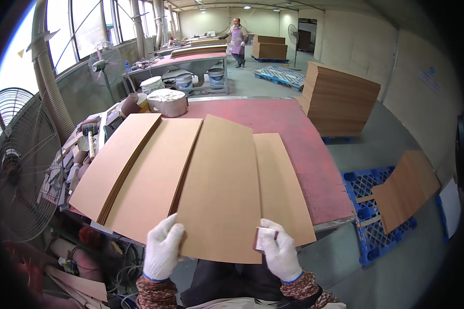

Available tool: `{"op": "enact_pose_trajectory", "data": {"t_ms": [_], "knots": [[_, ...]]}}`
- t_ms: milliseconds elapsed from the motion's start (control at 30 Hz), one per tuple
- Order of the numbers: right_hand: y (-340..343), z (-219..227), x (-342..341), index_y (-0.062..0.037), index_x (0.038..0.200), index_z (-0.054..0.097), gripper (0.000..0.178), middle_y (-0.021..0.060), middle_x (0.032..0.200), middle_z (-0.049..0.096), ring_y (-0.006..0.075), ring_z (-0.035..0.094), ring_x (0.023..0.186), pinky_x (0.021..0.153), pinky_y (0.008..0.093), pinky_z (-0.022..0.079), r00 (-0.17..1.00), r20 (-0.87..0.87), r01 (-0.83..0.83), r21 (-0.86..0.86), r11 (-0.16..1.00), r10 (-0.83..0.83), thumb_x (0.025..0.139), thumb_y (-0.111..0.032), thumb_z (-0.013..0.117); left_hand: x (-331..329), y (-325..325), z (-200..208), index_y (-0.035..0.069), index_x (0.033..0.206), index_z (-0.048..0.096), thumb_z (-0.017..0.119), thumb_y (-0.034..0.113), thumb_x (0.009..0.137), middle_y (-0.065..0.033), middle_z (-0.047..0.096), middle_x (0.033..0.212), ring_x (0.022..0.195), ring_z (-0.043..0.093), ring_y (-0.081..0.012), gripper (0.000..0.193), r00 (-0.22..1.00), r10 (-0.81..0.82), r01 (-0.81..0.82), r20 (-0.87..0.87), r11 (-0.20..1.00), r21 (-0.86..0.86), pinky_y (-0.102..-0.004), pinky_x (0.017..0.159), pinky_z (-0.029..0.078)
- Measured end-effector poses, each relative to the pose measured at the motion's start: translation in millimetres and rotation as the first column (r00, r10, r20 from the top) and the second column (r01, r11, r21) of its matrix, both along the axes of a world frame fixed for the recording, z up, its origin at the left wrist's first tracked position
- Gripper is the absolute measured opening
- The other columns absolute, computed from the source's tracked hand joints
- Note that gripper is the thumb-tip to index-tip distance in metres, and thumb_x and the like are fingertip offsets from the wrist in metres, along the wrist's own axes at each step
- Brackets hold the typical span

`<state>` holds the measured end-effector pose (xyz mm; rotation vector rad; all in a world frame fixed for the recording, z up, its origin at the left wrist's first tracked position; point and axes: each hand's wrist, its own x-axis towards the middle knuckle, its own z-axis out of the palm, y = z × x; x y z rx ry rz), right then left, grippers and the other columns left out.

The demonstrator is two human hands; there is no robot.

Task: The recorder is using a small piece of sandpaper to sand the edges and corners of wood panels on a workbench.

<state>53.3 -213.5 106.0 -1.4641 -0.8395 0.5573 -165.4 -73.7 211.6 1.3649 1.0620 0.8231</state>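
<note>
Bench stock, near edge: we are holding a thin brown board sheet, the topmost of the spread, its near end overhanging the bench's near edge toward us.

Left hand, white-gloved: we are gripping the sheet's near left corner, fingers closed against its edge.

Right hand, white-gloved: we are pinching the sheet's near right corner, and we are also clutching a small block between thumb and fingers there.

Beneath and beside: a second sheet is lying under the held one toward the bench's right edge; two more piles are fanning out toward the left edge, overlapping one another.

Far left corner of the bench: a foil-covered tub is standing just beyond the sheets.

Off the left edge: a wire-caged fan and a clutter of tools are crowding that side.

Off the right edge: a blue pallet is carrying a loose wood-grain sheet; a tall stack of boards is standing beyond the far right corner.

Background: a person in an apron is standing well apart, by another stack.
</note>
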Motion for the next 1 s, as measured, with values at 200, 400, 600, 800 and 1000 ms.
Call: {"op": "enact_pose_trajectory", "data": {"t_ms": [200, 400, 600, 800, 1000], "knots": [[31.5, 43.4, -39.2, 0.0091, 0.138, 0.061, 0.040, 0.0076, 0.111, 0.072, 0.0086, 0.070, 0.094, 0.082, 0.0270, 0.059, 0.965, 0.010, -0.262, 0.092, 0.961, 0.262, 0.115, -0.023, 0.058, -63.6, 15.1, -19.1, -0.008, 0.138, 0.069, 0.062, 0.017, 0.104, -0.0066, 0.074, 0.092, 0.075, 0.065, -0.0085, 0.042, 0.989, 0.149, -0.148, -0.004, 0.984, 0.096, -0.0237, 0.061, 0.052], [64.5, 31.0, -70.5, 0.0083, 0.141, 0.058, 0.041, 0.0060, 0.102, 0.070, 0.0063, 0.067, 0.086, 0.079, 0.0246, 0.057, 0.929, -0.037, -0.359, 0.153, 0.921, 0.369, 0.115, -0.023, 0.059, -98.1, 24.3, -47.2, -0.006, 0.124, 0.075, 0.071, 0.014, 0.099, -0.0095, 0.074, 0.101, 0.088, 0.067, -0.0194, 0.032, 0.722, 0.529, -0.211, -0.446, 0.782, 0.587, -0.0339, 0.078, 0.053], [94.1, 23.1, -98.4, 0.0091, 0.144, 0.056, 0.046, 0.0093, 0.106, 0.072, 0.0091, 0.069, 0.089, 0.079, 0.0273, 0.057, 0.915, 0.046, -0.404, 0.133, 0.905, 0.402, 0.112, -0.023, 0.064, -99.1, 25.3, -44.8, 0.002, 0.111, 0.076, 0.079, 0.017, 0.088, -0.0174, 0.071, 0.122, 0.119, 0.064, -0.0408, 0.028, 0.768, 0.427, 0.090, -0.477, 0.666, 0.741, -0.0507, 0.109, 0.047], [127.6, 6.1, -118.3, 0.0107, 0.144, 0.057, 0.046, 0.0192, 0.122, 0.072, 0.0122, 0.072, 0.091, 0.082, 0.0308, 0.059, 0.906, 0.127, -0.420, 0.163, 0.893, 0.403, 0.111, -0.021, 0.065, -110.1, 52.3, -70.2, 0.001, 0.116, 0.074, 0.073, 0.019, 0.094, -0.0177, 0.070, 0.124, 0.128, 0.061, -0.0412, 0.028, 0.722, 0.545, 0.078, -0.426, 0.549, 0.833, -0.0586, 0.122, 0.037], [148.8, 12.5, -124.9, 0.0049, 0.118, 0.071, 0.031, 0.0290, 0.136, 0.068, 0.0306, 0.077, 0.104, 0.088, 0.0390, 0.061, 0.874, 0.247, -0.463, 0.160, 0.872, 0.418, 0.111, -0.025, 0.065, -122.1, 64.2, -77.2, 0.000, 0.119, 0.073, 0.061, 0.022, 0.106, -0.0207, 0.069, 0.128, 0.130, 0.060, -0.0426, 0.028, 0.731, 0.575, 0.003, -0.367, 0.535, 0.845, -0.0592, 0.126, 0.031]]}}
